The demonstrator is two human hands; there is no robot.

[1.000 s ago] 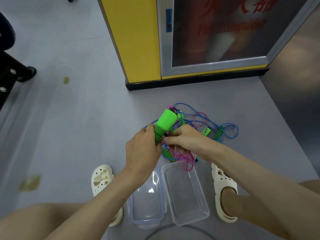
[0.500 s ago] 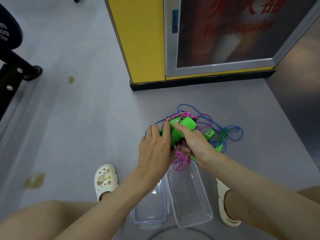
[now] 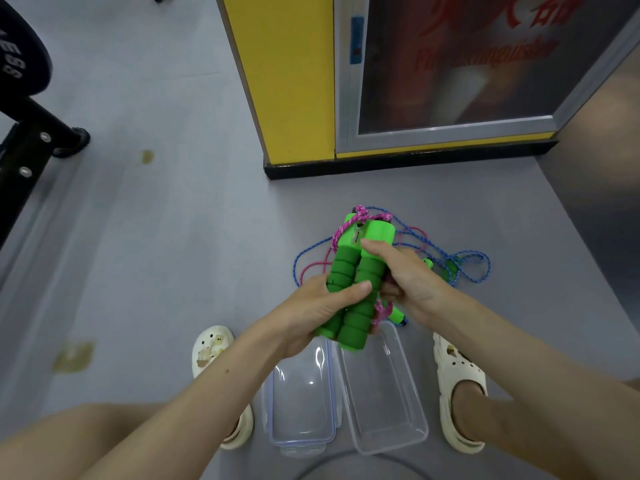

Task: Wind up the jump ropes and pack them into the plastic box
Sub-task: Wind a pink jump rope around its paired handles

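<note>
Between my two hands, held above the floor, are two green foam jump rope handles (image 3: pixel 353 285) pressed side by side, their plastic caps pointing away from me. My left hand (image 3: pixel 313 311) wraps around the lower half of the pair, thumb laid across the front. My right hand (image 3: pixel 407 278) is closed on the right side of the handles, its forefinger stretched up toward the caps. Pink rope (image 3: pixel 360 214) loops over the top of the caps and a small bunch of it shows below my right hand. Beyond my hands, a tangle of blue rope (image 3: pixel 464 268) mixed with pink cord lies loose on the grey floor (image 3: pixel 173 254), with a small green piece among it. Directly beneath the handles, between my feet in cream clogs (image 3: pixel 457 372), sits the clear plastic box (image 3: pixel 384 434), open, and touching its left side lies its clear lid (image 3: pixel 301 441) with a blue rim. Farther off stands a yellow cabinet (image 3: pixel 291 81) with a glass door.
</note>
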